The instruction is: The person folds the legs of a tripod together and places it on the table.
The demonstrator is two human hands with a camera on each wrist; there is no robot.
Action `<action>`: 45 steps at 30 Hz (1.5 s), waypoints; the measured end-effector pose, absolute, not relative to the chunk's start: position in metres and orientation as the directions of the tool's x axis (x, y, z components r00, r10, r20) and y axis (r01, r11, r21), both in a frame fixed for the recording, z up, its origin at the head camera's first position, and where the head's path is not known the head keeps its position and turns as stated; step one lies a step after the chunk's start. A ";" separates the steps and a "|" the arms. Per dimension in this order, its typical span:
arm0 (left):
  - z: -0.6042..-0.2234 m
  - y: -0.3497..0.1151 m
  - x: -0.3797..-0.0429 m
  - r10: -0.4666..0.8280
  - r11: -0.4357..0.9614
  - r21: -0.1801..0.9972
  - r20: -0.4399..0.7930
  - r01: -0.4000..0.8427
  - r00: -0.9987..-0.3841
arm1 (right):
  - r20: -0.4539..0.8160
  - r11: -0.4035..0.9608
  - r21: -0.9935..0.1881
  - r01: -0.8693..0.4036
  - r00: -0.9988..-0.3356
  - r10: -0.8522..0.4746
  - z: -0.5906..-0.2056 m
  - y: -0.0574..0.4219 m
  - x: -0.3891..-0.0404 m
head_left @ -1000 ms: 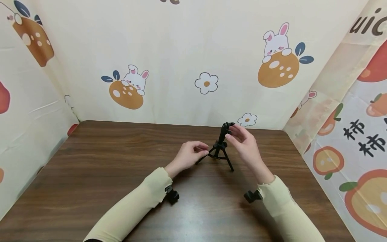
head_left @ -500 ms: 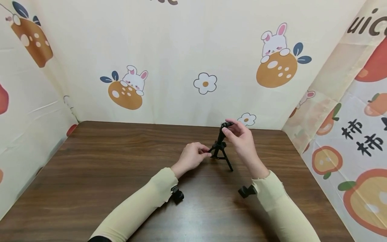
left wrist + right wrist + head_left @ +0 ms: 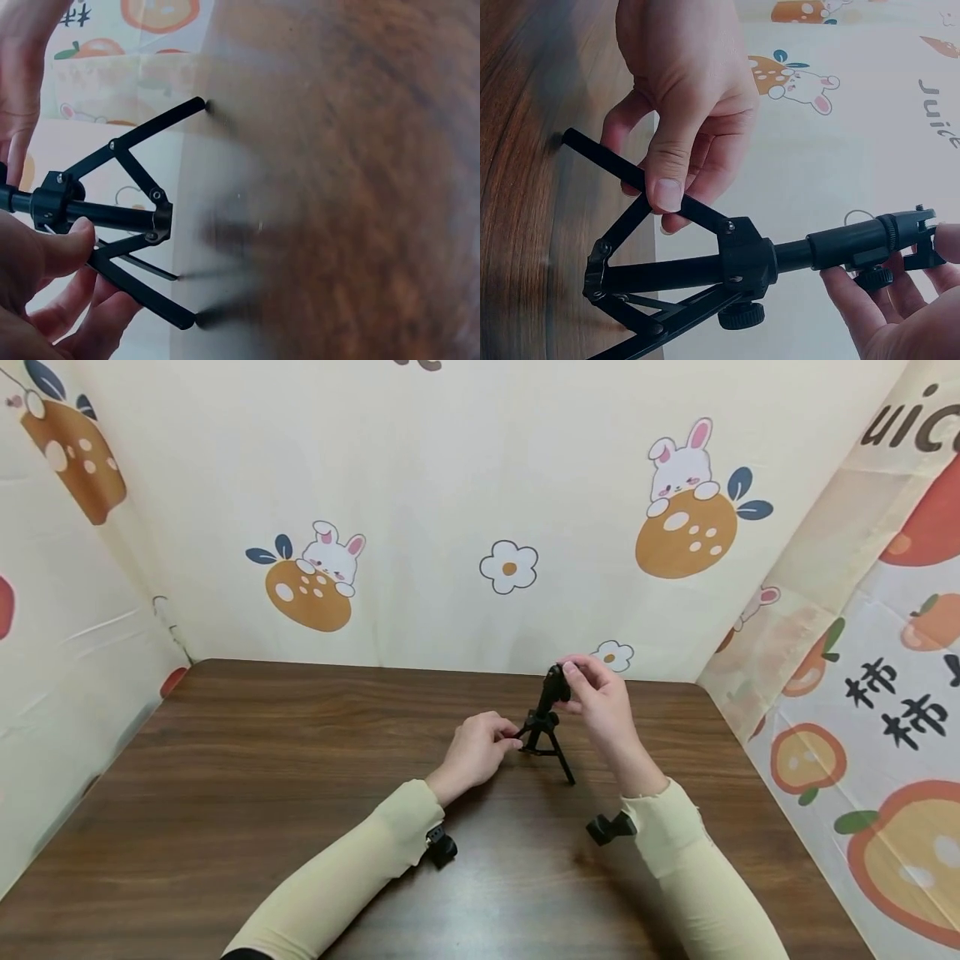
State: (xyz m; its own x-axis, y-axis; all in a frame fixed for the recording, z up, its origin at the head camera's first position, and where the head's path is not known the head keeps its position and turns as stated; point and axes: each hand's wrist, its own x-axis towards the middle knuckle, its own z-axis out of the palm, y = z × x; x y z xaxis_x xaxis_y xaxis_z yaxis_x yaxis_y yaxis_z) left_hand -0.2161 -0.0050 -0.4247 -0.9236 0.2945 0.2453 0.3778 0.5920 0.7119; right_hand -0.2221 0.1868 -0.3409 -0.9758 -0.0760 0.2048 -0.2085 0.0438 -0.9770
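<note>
A black mini tripod (image 3: 542,722) stands upright on the table, legs spread. My left hand (image 3: 477,747) pinches one of its legs between thumb and fingers; the right wrist view shows the thumb (image 3: 667,191) lying across that leg. At the tripod's top, my right hand (image 3: 606,706) holds the head, thumb near the upper end. Its fingers (image 3: 855,304) curl by a round knob (image 3: 874,278) under the head in the right wrist view. A second knob (image 3: 741,316) sits lower, at the collar where the legs join. Braces link the legs to the centre column (image 3: 112,215).
The dark wood-grain table (image 3: 300,827) ends at a pale printed cloth (image 3: 420,510) with rabbits and fruit behind the tripod. More printed cloth (image 3: 892,693) hangs along the right side, and another sheet on the left (image 3: 82,693). Small black cameras hang at both wrists.
My left hand has shifted right, onto the tripod's leg. The right hand has moved slightly left onto the head, and its thumb has gone up toward the top. The tripod stays nearly in place.
</note>
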 end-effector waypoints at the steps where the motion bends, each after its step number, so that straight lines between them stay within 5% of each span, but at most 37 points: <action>1: -0.424 -0.004 -0.216 0.291 0.592 0.710 0.252 0.381 -0.923 | 0.203 0.036 -0.978 -0.207 -0.976 -0.075 -0.341 0.187 -0.222; 33: -0.437 0.003 -0.215 0.273 0.285 0.921 0.187 0.265 -0.944 | 0.231 -0.033 -0.973 -0.229 -0.964 -0.129 -0.341 0.184 -0.216; 45: -0.436 0.002 -0.215 0.271 0.292 0.919 0.186 0.264 -0.944 | 0.261 -0.081 -0.964 -0.253 -0.958 -0.117 -0.353 0.199 -0.215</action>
State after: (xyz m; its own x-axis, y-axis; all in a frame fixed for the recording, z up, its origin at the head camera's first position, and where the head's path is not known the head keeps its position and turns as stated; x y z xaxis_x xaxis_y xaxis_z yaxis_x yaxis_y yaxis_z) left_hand -0.2150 0.0024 -0.4363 -0.9445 0.2712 0.1855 0.2644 0.2920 0.9191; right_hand -0.2152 0.1986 -0.3525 -0.9582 -0.1171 0.2609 -0.2526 -0.0810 -0.9642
